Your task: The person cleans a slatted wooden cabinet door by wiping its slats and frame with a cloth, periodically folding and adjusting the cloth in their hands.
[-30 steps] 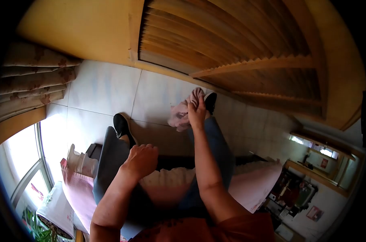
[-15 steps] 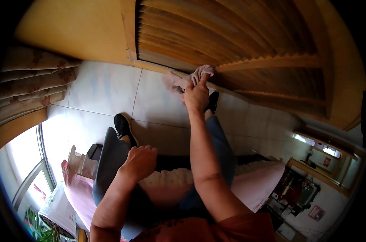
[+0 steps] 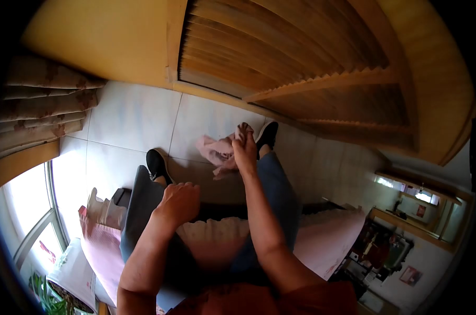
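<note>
A crumpled pink cloth (image 3: 217,150) hangs from my right hand (image 3: 244,153), its loose part drooping to the left above the floor tiles. Dark smudges mark the bit of cloth at my fingertips. My right hand is closed around it, beside the black shoe (image 3: 268,137) on my right foot and apart from the louvered wooden door (image 3: 280,47). Closer to me, my left hand (image 3: 179,202) is curled into a fist by my left knee, with nothing visible in it.
White floor tiles (image 3: 133,110) lie between my feet and the wooden front. I sit on a pink-covered bed or seat (image 3: 322,239). A patterned curtain (image 3: 49,102) and window (image 3: 25,205) are on the left, above a potted plant (image 3: 72,286). A mirror (image 3: 421,207) stands at right.
My right hand has pulled the pink cloth away from the lower edge of the louvered door, back toward me. My left fist has barely moved.
</note>
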`<action>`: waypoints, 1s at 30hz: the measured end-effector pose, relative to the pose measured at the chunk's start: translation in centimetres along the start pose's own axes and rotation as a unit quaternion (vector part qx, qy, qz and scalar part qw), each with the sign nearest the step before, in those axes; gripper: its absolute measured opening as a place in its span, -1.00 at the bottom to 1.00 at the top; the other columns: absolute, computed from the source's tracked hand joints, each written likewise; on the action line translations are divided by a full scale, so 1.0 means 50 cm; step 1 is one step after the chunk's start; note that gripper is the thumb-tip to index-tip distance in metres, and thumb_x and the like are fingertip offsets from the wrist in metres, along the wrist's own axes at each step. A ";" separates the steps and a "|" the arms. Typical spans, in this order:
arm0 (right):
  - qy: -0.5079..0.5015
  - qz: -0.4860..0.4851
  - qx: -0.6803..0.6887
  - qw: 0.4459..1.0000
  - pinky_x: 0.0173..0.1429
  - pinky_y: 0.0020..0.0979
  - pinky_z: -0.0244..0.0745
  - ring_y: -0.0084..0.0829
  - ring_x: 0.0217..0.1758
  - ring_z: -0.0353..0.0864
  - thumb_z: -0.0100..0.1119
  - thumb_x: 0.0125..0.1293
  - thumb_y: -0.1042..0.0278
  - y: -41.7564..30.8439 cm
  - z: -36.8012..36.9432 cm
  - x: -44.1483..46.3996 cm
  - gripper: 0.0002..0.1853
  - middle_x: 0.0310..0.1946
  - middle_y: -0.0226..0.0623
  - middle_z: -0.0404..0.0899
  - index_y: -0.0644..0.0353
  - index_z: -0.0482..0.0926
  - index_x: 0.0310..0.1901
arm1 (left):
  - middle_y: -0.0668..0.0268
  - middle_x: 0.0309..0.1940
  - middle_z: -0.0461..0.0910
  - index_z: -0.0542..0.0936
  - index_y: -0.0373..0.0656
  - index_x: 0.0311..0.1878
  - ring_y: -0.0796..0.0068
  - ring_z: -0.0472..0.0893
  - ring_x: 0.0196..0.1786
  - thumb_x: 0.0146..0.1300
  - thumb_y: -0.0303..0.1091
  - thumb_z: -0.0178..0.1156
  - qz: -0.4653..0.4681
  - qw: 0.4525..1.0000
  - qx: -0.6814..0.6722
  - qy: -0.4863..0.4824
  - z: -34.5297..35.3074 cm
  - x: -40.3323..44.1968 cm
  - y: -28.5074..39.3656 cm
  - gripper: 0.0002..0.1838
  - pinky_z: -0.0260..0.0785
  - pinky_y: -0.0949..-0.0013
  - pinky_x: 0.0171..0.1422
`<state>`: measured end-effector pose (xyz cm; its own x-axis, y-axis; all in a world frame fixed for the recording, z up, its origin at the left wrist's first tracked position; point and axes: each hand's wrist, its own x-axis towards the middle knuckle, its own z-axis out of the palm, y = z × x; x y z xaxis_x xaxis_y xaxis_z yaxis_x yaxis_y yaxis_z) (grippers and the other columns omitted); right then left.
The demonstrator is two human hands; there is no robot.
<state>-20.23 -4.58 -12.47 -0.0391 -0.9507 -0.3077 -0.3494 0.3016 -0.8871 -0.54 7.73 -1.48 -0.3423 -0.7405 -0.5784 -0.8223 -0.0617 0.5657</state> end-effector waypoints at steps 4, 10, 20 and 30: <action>-0.120 -0.069 -0.034 0.990 0.16 -0.45 0.37 -0.41 0.05 0.49 0.12 0.28 0.39 -0.074 -0.015 -0.061 -0.50 -0.02 -0.18 0.54 0.32 0.35 0.25 | 0.02 -0.09 0.59 0.54 -0.25 -0.05 0.09 0.60 0.02 0.18 -0.38 0.12 -0.035 0.998 0.045 0.013 -0.007 0.018 0.001 -0.73 0.44 0.07 0.05; -0.249 -0.054 0.177 0.951 0.25 -0.43 0.36 -0.49 0.17 0.45 0.21 0.37 0.23 -0.163 -0.040 -0.129 -0.45 0.10 -0.21 0.56 0.38 0.38 0.27 | 0.01 0.05 0.54 0.36 -0.32 0.29 0.19 0.56 0.11 0.17 -0.33 0.36 0.051 0.876 -0.406 0.256 -0.017 0.068 -0.008 -0.35 0.41 0.21 0.18; -0.190 -0.165 0.028 0.967 -0.24 -0.56 0.43 -0.68 -0.35 0.49 0.17 0.38 0.49 -0.191 -0.119 -0.172 -0.88 -0.34 -0.41 0.60 0.33 0.61 -0.12 | 0.41 -0.19 0.57 0.52 -0.17 -0.08 0.62 0.56 -0.09 0.16 -0.64 0.28 0.069 0.753 -0.640 0.139 -0.045 0.066 0.054 -0.72 0.44 0.50 0.02; -0.148 -0.115 0.018 0.982 -0.24 -0.56 0.47 -0.64 -0.39 0.53 0.43 0.16 0.36 -0.206 -0.170 -0.185 -0.71 -0.42 -0.42 0.61 0.33 0.63 -0.15 | 0.31 -0.20 0.59 0.50 -0.27 -0.04 0.54 0.58 -0.07 0.16 -0.52 0.37 0.052 0.656 -0.742 0.124 -0.037 0.076 0.077 -0.68 0.45 0.42 0.06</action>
<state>-24.21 0.51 2.42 0.3134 -0.9325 -0.1794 -0.2836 0.0884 -0.9549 -4.19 3.43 -0.42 -0.1249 -0.8676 -0.4814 0.6124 -0.4491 0.6506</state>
